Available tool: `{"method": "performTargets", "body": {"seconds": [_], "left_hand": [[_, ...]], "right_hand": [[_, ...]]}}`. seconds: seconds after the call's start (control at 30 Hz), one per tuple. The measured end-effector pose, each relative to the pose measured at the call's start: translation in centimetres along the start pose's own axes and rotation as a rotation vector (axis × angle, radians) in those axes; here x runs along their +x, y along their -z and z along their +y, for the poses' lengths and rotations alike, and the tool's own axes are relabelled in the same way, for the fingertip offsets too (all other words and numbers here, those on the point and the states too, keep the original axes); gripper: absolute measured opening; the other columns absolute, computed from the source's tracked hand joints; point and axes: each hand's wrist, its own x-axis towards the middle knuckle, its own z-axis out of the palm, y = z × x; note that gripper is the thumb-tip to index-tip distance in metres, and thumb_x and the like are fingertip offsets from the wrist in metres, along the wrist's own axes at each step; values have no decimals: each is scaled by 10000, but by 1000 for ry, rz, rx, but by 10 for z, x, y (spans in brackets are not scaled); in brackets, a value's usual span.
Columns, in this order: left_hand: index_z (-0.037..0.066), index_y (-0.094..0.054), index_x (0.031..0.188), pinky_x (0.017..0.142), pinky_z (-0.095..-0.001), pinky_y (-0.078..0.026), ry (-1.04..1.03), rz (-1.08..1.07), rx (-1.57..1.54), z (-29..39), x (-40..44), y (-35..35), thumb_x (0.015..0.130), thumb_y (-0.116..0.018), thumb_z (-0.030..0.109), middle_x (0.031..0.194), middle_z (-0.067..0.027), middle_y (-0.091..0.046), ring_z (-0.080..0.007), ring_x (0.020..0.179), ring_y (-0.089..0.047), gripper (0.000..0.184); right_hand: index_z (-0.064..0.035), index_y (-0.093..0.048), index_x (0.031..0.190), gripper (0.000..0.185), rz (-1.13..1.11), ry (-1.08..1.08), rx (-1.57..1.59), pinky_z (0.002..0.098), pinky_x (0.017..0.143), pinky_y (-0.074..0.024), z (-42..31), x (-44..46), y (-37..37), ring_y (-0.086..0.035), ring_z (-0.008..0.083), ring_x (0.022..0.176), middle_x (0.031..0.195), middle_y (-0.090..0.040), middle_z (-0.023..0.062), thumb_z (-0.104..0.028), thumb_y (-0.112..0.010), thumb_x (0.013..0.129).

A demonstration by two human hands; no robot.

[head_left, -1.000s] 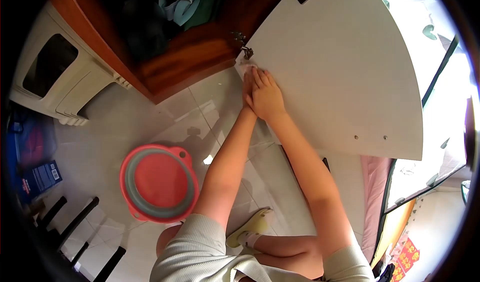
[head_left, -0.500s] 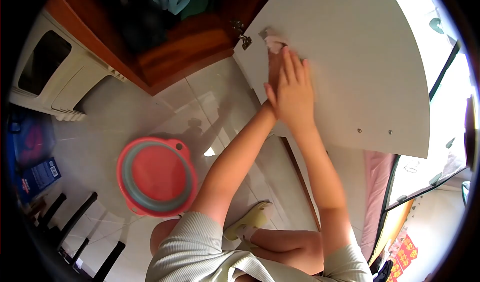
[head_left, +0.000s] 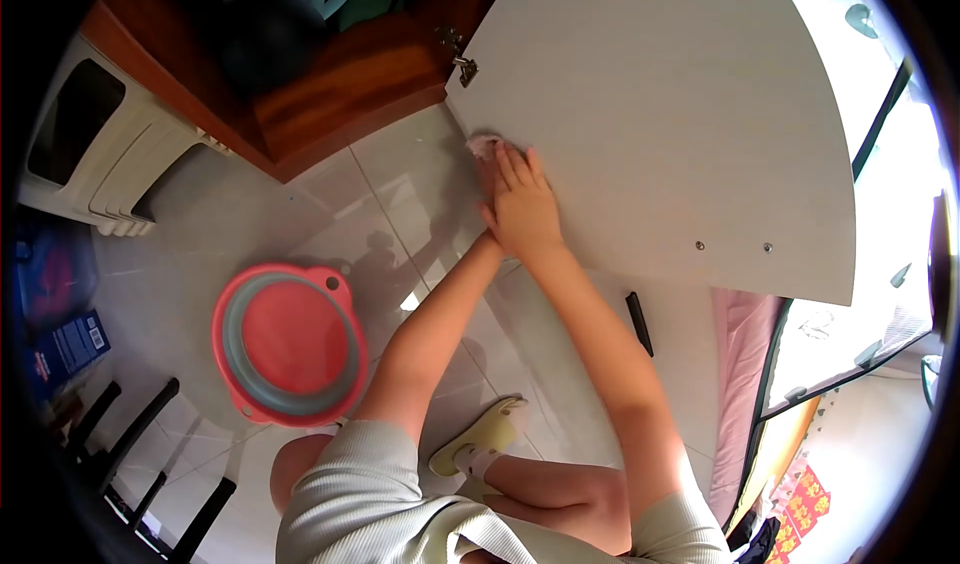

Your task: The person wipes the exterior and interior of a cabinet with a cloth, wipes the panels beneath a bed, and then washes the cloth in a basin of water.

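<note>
Slid pink cloth (head_left: 484,146) to edge of white door (head_left: 660,114), above frame centre. Pressed it with left hand (head_left: 487,176), could not tell how closed; laid right hand (head_left: 528,216) on top, open.

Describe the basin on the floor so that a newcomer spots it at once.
Start at the reddish-brown cabinet with the open off-white door. Below it in the picture, on the pale tiled floor, lies the round basin. Its coral-red body and grey inner band set it apart from the cream plastic piece and blue box.
</note>
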Motion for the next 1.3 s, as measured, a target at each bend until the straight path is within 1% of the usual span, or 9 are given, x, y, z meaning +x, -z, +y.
{"method": "performTargets", "body": {"seconds": [0.23, 0.33, 0.57, 0.7, 0.87, 1.1, 1.17, 1.27, 1.3], "left_hand": [[-1, -228, 1341, 1094, -418, -138, -235, -66, -37, 118, -1, 31, 906, -370, 307, 1408, -214, -201, -341, 1321, -153, 551], [-3, -239, 1335, 1094, -426, -138, -272, -79, -49, 132, -3, 36, 901, -378, 309, 1404, -219, -205, -352, 1319, -151, 551], [-6, -265, 1321, 1093, -446, -136, -148, -200, 8, 59, -40, 12, 889, -395, 313, 1393, -232, -214, -375, 1316, -147, 552], [-7, -280, 1312, 1092, -458, -136, -98, -232, 16, 39, -54, 9, 883, -405, 316, 1387, -239, -219, -388, 1314, -145, 552], [-10, -298, 1302, 1091, -472, -135, -175, -205, -29, 95, -46, 26, 875, -417, 319, 1380, -248, -225, -405, 1311, -141, 552], [-13, -324, 1288, 1090, -492, -133, -351, -208, -56, 189, -34, 52, 863, -434, 323, 1370, -261, -234, -429, 1307, -137, 553], [-9, -399, 1216, 1067, -497, -189, -344, -93, -175, 193, -39, 54, 839, -471, 319, 1253, -243, -369, -422, 1227, -283, 504], [-4, -439, 1161, 1046, -501, -218, -129, -376, -156, 175, -52, 48, 832, -475, 323, 1176, -212, -425, -404, 1154, -355, 465], [-13, -466, 1119, 1035, -484, -240, -219, -60, -117, 156, -68, 28, 838, -463, 318, 1164, -199, -444, -393, 1149, -368, 435]], "right_hand": [[98, -433, 1214, 598, 372, -214, 7, 429, 1033, -271, 6, -48, 90, -305, 286, 1286, 1391, -327, 158, -261, -596, 765], [108, -452, 1191, 581, 322, -158, -15, 429, 1008, -305, 11, -62, 78, -316, 290, 1280, 1394, -326, 148, -263, -590, 765], [112, -453, 1197, 570, 85, 33, 99, 353, 1081, -206, 3, -73, -19, -295, 251, 1290, 1385, -332, 164, -299, -526, 809], [108, -426, 1210, 569, 55, 10, 140, 393, 1061, -255, -2, -81, -23, -335, 273, 1259, 1366, -356, 158, -261, -563, 798], [88, -421, 1225, 575, 33, -38, 132, 414, 1058, -257, 8, -95, 42, -327, 290, 1261, 1356, -362, 167, -264, -569, 796], [101, -470, 1170, 551, 300, -138, -57, 497, 970, -319, 28, -159, 90, -389, 339, 1227, 1341, -396, 184, -228, -600, 748], [95, -480, 1164, 539, 328, -130, -73, 490, 965, -331, 31, -172, 68, -379, 332, 1241, 1344, -397, 179, -198, -602, 728], [111, -452, 1178, 544, 202, -71, 88, 506, 994, -291, 28, -172, 50, -341, 364, 1259, 1355, -371, 200, -180, -592, 740], [112, -457, 1175, 546, 138, -70, 105, 479, 999, -311, 23, -168, 46, -347, 343, 1259, 1363, -363, 186, -176, -603, 735]]}}
